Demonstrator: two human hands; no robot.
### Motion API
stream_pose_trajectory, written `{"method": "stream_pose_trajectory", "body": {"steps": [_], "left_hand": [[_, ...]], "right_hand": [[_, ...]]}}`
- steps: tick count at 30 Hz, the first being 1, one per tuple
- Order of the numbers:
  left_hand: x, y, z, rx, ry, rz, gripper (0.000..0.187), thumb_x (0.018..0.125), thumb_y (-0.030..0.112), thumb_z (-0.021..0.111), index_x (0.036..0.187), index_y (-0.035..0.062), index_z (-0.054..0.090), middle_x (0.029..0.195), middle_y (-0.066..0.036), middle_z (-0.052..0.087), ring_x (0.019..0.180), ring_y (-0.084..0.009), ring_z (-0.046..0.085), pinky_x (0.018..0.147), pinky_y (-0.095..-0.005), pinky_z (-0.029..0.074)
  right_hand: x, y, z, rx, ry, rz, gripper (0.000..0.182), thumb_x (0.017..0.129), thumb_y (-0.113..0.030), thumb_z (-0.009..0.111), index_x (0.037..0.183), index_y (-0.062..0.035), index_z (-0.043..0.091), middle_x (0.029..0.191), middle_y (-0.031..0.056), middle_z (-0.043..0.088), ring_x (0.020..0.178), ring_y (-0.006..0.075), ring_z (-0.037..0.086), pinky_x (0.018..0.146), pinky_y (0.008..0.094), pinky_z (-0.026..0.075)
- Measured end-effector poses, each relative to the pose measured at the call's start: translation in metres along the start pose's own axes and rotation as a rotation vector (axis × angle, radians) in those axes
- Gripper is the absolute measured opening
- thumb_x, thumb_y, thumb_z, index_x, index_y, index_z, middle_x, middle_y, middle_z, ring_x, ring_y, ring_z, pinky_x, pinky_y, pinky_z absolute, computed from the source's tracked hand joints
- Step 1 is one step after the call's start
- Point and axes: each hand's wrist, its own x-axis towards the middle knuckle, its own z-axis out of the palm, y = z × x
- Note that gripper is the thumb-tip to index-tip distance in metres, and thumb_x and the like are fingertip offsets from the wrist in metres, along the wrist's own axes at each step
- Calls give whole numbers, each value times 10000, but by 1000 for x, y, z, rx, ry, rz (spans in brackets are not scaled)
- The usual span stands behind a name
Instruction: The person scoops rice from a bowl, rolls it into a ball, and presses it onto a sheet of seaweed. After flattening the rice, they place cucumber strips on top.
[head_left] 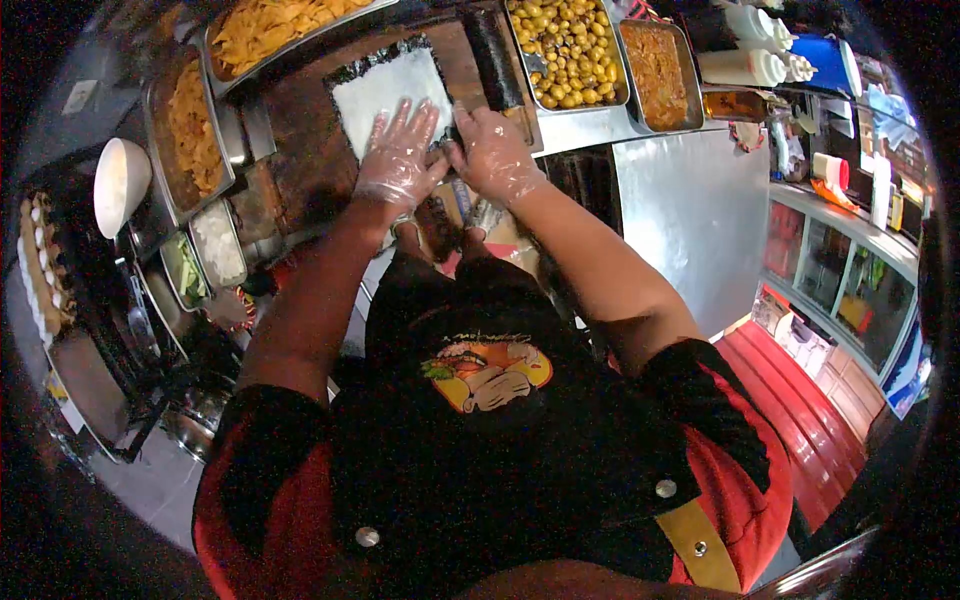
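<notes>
A white, rice-like layer [385,95] is spread on a dark sheet with ragged edges, which looks like seaweed, on a brown board [300,150]. My left hand [405,160], in a clear plastic glove, lies on the near part of the white layer with its fingers spread. Beside the sheet's right edge is my right hand [495,155], also gloved. Its fingers are bent down toward the board, and whatever they grip is hidden. Beyond it lies a long black strip [490,60] on the board.
Metal trays hold small yellow-brown round pieces [570,60], a reddish-brown filling [655,70] and orange-brown food [185,130]. At left are a white bowl [122,188] and smaller containers. White squeeze bottles [745,68] stand at right, near a metal surface [690,220].
</notes>
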Motion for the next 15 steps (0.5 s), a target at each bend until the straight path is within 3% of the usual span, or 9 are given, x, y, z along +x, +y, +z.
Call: {"method": "stream_pose_trajectory", "body": {"steps": [6,11,13,15], "left_hand": [[3,4,-5,9,-90,58,930,982,448,700,1718,4,345,1795,-186,361,1678,-416,281,1375,-593,176],[0,-4,6,-84,-18,147,892,994,416,702,1701,-13,368,1775,-225,376,1667,-426,299,1374,-570,197],[0,-7,-3,-126,22,189,879,997,401,704,1697,-16,374,1768,-243,380,1661,-433,308,1373,-560,206],[-15,-3,-12,-142,69,53,778,996,380,715,1602,-58,499,1654,-269,519,1582,-427,440,1338,-527,317]], "right_hand": [[-3,8,16,-128,101,-167,594,1001,-291,735,1489,20,600,1065,211,654,999,411,660,887,519,545],[-3,7,8,-74,110,-204,633,1018,-306,721,1534,23,558,1066,221,655,1001,411,658,896,519,540],[-2,-1,-6,-68,-82,-54,650,1038,-340,709,1559,8,536,1084,233,657,1020,426,653,918,531,533],[-4,-7,-11,-92,-53,-115,646,1048,-360,700,1561,-2,538,1083,238,657,1033,432,653,929,539,530]]}}
